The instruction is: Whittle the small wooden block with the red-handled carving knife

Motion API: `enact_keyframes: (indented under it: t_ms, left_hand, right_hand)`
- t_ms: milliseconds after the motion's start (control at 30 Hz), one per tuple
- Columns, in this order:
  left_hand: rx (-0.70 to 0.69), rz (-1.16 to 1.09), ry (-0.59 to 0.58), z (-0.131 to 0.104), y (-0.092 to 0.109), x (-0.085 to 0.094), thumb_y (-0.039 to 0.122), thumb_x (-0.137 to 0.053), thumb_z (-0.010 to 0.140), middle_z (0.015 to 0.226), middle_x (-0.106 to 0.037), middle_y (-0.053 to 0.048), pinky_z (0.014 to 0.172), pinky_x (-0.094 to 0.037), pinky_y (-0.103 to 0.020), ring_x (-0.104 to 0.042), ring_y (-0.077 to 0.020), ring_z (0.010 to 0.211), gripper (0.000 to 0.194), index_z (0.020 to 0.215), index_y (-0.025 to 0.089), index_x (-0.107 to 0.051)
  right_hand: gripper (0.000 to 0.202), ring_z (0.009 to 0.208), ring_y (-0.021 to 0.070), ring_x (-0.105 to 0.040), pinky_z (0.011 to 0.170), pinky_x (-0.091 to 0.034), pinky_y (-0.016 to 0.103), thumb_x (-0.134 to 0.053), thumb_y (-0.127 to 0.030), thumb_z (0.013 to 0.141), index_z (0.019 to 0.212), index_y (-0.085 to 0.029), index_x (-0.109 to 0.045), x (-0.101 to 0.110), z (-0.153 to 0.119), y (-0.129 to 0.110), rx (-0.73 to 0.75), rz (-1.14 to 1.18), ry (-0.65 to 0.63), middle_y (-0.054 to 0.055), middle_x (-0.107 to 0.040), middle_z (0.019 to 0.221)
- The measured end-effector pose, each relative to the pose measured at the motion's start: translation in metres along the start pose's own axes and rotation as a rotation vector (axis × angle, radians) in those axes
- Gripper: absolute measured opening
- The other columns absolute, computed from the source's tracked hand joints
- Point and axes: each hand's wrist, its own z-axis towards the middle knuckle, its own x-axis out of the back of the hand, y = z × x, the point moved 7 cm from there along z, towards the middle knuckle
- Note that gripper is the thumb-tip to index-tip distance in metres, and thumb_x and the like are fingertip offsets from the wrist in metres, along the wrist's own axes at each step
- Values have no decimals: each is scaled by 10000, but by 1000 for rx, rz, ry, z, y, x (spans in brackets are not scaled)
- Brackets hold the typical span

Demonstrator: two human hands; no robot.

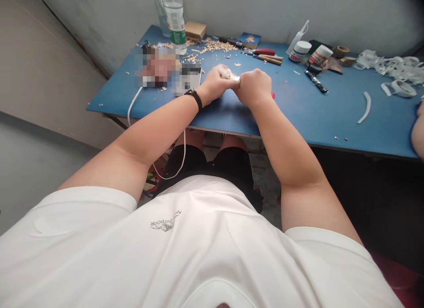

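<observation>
Above the blue table, my left hand (215, 84) is closed around a small pale piece (225, 73), mostly covered by the fingers. Pressed close beside it, my right hand (255, 86) makes a fist around a tool whose red handle end (273, 95) shows past the wrist side. A shiny bit of metal (236, 77) glints between the two hands; its exact shape is hidden. Both hands meet near the table's front half, thumbs almost touching. A black watch (194, 96) is on my left wrist.
Wood chips (220, 45) litter the back of the blue table (298, 118). A water bottle (175, 23), a red-handled tool (264, 52), white jars (300, 51) and white curled strips (391, 67) stand or lie around. A white cable (132, 103) hangs off the left. Another person's arm (419, 127) is at the right edge.
</observation>
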Motion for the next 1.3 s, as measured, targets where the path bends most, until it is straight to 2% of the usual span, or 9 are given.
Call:
enact_keyframes:
  t_ms: [67, 200, 267, 367, 567, 800, 933, 1067, 1300]
  left_hand:
    - [-5, 20, 56, 3, -3, 3, 306, -1061, 949, 964, -590, -29, 861, -594, -394, -508, -270, 1053, 494, 1002, 370, -574]
    - [102, -60, -34, -3, -2, -3, 405, -1045, 1136, 943, -557, -7, 865, -513, -326, -488, -215, 1042, 412, 1209, 297, -655]
    - [133, -82, -72, -9, 3, -4, 244, -991, 1162, 974, -565, 0, 812, -450, -333, -497, -194, 1003, 379, 1401, 236, -698]
    - [153, -116, -110, -14, 11, -5, 44, -897, 1129, 1051, -649, 9, 818, -409, -331, -530, -174, 1027, 552, 1615, 185, -677]
    - [164, -182, -136, -11, 12, -3, -20, -929, 1090, 1015, -777, -1, 887, -346, -431, -511, -217, 1129, 384, 1266, 267, -743]
    - [73, -191, -168, 6, -9, -6, -62, -870, 1053, 748, -560, 8, 1025, -364, -421, -428, -238, 1112, 443, 1035, 328, -661]
    - [42, -182, -99, 17, -20, -7, -12, -954, 953, 732, -544, 0, 1083, -397, -411, -470, -261, 1194, 459, 989, 339, -661]
    - [32, -177, -6, 14, -13, -4, 82, -1017, 907, 802, -599, -5, 1079, -449, -393, -553, -280, 1224, 459, 987, 338, -644]
    - [145, -125, -88, -10, 6, -4, 54, -956, 1038, 935, -557, 30, 885, -347, -397, -476, -182, 979, 393, 1192, 258, -658]
  right_hand:
    - [427, 1294, 511, -841, 1040, -660, 583, -692, -461, 1222, 1383, -170, -960, -3, 5, 4, -20, 22, 21, 306, -910, 1407]
    - [357, 1235, 481, -836, 1036, -636, 554, -716, -434, 1204, 1310, -195, -961, -5, 9, 5, 57, 23, 11, 276, -917, 1319]
    - [319, 1231, 486, -833, 1041, -621, 554, -726, -432, 1192, 1256, -215, -951, -6, 7, 6, 98, 40, -12, 260, -913, 1303]
    - [305, 1224, 483, -821, 1028, -613, 549, -721, -459, 1181, 1196, -245, -938, -6, 5, 6, 157, 98, -34, 236, -906, 1257]
    - [318, 1218, 469, -797, 1016, -610, 554, -754, -527, 1172, 1181, -267, -937, -11, 10, 6, 174, 150, -30, 210, -896, 1170]
    - [304, 1174, 481, -811, 983, -644, 577, -794, -534, 1130, 1163, -278, -953, -17, 14, 6, 145, 152, 19, 204, -885, 1083]
    - [320, 1189, 496, -836, 996, -646, 592, -760, -460, 1162, 1185, -217, -967, -17, 13, 7, 67, 70, 17, 262, -890, 1178]
    - [335, 1202, 512, -833, 1017, -648, 611, -796, -509, 1165, 1195, -220, -962, -12, 13, 9, 5, 79, 20, 263, -883, 1183]
    - [342, 1279, 503, -827, 1044, -647, 587, -727, -493, 1183, 1202, -243, -960, -13, 8, 7, 179, 89, -6, 236, -921, 1234]
